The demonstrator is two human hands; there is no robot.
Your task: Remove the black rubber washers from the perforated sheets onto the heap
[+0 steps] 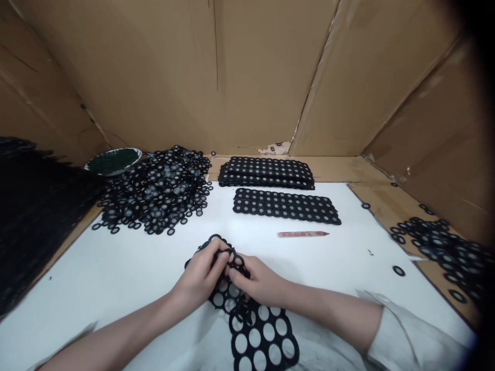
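A black sheet of joined rings (261, 337) hangs down over the near edge of the white surface, its upper part bunched between my two hands. My left hand (201, 270) is closed, finger and thumb pinching the sheet's upper end. My right hand (259, 278) grips the same sheet from the right, with its thumb close to the left one. Part of the sheet behind my fingers is hidden. Just beyond my hands, a pointed red stick (302, 234), like a pencil, lies on the white surface.
Flat ring sheets are stacked (266, 172) at the back, and another sheet (286, 206) lies before them. At the left is a heap of loose black rings (158, 190) beside a green-bottomed dish (113, 162). More rings (444, 245) lie right. Cardboard walls (255, 77) enclose the surface.
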